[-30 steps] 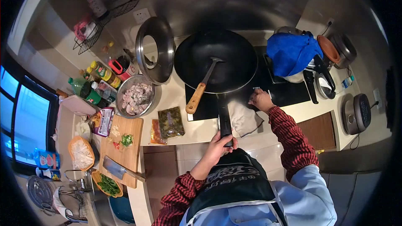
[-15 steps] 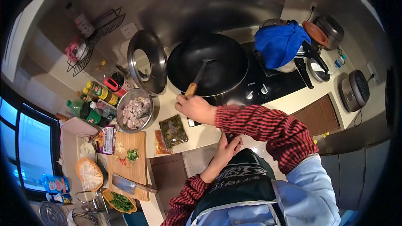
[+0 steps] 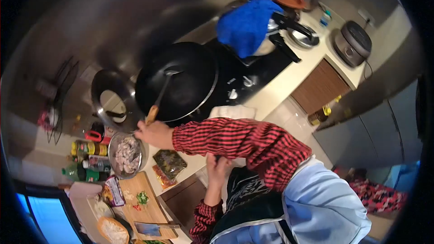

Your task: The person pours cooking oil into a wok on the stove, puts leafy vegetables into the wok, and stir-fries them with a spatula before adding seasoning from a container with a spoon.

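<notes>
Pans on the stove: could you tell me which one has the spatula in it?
The black wok, uncovered, with the spatula inside; the other pan is draped with a blue cloth.

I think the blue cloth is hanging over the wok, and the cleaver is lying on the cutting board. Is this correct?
Not quite: in the head view, the blue cloth hangs over the pot with black handles, not the wok. The cleaver does lie on the cutting board.

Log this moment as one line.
right hand: holding spatula by handle | left hand: partly hidden, grip unclear | wok: on cooktop, spatula head inside
</notes>
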### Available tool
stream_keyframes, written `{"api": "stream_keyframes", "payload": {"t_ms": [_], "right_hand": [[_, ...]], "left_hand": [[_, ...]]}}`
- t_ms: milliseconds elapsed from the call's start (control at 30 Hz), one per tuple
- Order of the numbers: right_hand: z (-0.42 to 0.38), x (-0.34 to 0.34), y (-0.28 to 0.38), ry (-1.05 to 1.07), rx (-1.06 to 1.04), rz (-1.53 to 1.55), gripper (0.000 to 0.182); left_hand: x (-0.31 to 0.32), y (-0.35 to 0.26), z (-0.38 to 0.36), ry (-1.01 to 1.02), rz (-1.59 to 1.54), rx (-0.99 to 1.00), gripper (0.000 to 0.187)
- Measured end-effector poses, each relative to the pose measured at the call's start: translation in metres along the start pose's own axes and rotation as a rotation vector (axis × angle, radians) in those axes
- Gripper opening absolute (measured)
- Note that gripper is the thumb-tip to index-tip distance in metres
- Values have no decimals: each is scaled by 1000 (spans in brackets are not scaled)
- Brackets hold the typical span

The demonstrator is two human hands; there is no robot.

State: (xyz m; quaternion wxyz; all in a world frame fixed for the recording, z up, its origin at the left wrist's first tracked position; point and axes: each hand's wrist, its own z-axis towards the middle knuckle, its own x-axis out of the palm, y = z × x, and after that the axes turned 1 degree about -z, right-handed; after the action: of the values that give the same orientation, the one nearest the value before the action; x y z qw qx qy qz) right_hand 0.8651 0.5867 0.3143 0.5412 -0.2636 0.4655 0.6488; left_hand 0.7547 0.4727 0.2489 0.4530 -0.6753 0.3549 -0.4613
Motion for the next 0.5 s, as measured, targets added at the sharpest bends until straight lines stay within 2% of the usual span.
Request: {"api": "stream_keyframes", "payload": {"t_ms": [67, 100, 133, 200, 233, 267, 300, 333, 400, 433, 467, 500], "right_hand": [[-39, -39, -11, -161, -83, 96, 20], [-70, -65, -21, -159, -61, 169, 20], [-108, -87, -35, -159, -40, 242, 20], [-200, -117, -71, -192, 197, 340, 18], [-253, -128, -93, -155, 389, 315, 18], [-311, -132, -117, -113, 573, 300, 20], [-377, -120, -149, -178, 659, 193, 23], [-439, -130, -166, -144, 879, 203, 27], [-574, -136, -206, -127, 1103, 150, 24], [-632, -147, -222, -92, 1234, 135, 23], [-688, -157, -241, -44, 1356, 120, 23], [-741, -166, -263, -41, 1408, 98, 24]], "left_hand": [[18, -3, 3, -224, -228, -23, 25], [26, 4, 13, -309, -341, -9, 29], [20, 11, 16, -232, -399, 12, 34], [38, 13, 31, -480, -649, -104, 35], [45, 14, 33, -370, -603, -73, 38], [37, 30, 38, -338, -740, -74, 40], [46, 37, 45, -299, -704, -1, 40], [45, 46, 50, -280, -547, 53, 41], [90, 46, 57, -395, -635, 95, 43], [84, 53, 62, -280, -602, 113, 50], [75, 67, 60, -278, -626, 138, 54], [92, 76, 61, -609, -617, 215, 53]]}}
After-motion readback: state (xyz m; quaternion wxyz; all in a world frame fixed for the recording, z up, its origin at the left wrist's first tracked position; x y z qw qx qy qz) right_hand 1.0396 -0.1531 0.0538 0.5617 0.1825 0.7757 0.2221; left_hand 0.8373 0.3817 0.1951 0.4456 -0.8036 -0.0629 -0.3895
